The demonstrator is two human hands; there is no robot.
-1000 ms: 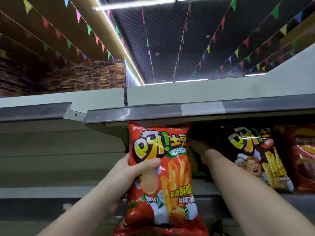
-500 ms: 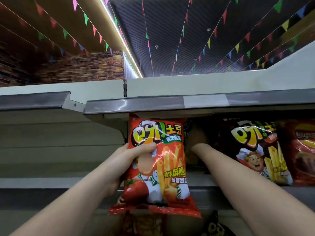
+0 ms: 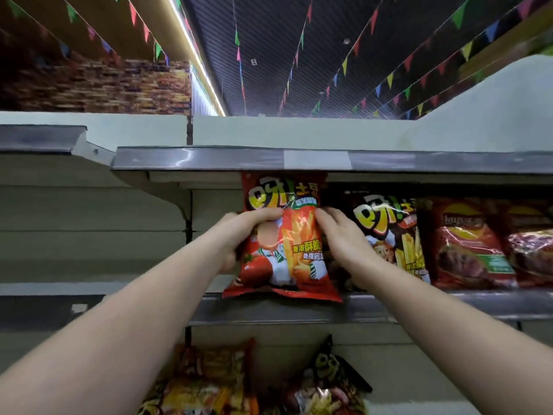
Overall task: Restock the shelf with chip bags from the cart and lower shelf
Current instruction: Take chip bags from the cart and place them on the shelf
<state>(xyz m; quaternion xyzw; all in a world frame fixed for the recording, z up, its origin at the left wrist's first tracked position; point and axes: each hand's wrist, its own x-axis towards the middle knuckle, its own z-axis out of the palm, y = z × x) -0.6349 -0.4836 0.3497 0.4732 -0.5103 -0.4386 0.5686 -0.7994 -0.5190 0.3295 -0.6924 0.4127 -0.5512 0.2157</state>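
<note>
the left hand (image 3: 244, 235) is curled round the left edge of the red chip bag (image 3: 282, 244), its thumb laid across the front below the logo; the remaining fingers are hidden behind the bag. the right hand (image 3: 341, 238) is set against the bag's right edge, fingers bent onto the front and side, though how far they wrap behind cannot be made out. both forearms are stretched up and forward from the lower corners of the view, converging on the bag, and are cut off by the frame edge.

the red chip bag is held upright at the front of the shelf (image 3: 299, 313), its bottom seam at the shelf's front lip and its top edge tucked just under the grey price rail (image 3: 209, 158) of the shelf above. whether the bag's base rests on the shelf or hangs just in front of it cannot be told.

just beside it to the right a dark chip bag (image 3: 392, 232) with the same logo is stood on the shelf, partly covered by the right hand and wrist. further right, red crisp bags (image 3: 469, 244) are lined up, the last one cut off by the frame.

on the shelf below, more snack bags (image 3: 215, 381) are seen, dim and blurred, their print unreadable. overhead, strings of coloured pennants (image 3: 344, 64) are hung under a dark ceiling.
</note>
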